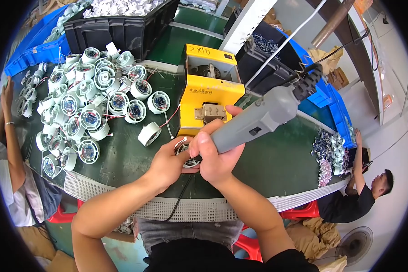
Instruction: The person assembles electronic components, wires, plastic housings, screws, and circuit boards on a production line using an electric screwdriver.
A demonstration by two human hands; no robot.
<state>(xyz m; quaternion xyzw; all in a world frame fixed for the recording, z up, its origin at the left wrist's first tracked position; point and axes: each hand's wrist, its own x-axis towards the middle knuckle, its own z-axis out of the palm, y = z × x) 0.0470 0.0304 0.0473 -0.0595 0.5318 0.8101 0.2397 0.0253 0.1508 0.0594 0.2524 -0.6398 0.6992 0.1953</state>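
My left hand (164,164) is closed around a small round pale-green motor housing (192,164) just above the table edge, partly covered by my fingers. My right hand (216,159) grips a grey electric screwdriver (256,119), tilted with its cabled end up and to the right. Its tip points down at the housing; my fingers hide whether they touch. Directly beyond my hands stands a yellow screw feeder (213,94). One loose housing (149,134) lies to its left, near a large heap of similar wired housings (72,115) with blue circuit boards.
A black crate (122,34) of white parts stands behind the heap, with a blue tray (36,56) beside it. Small parts (328,156) lie on the green table at right. Co-workers reach in from both sides. A white post (247,27) rises beyond the feeder.
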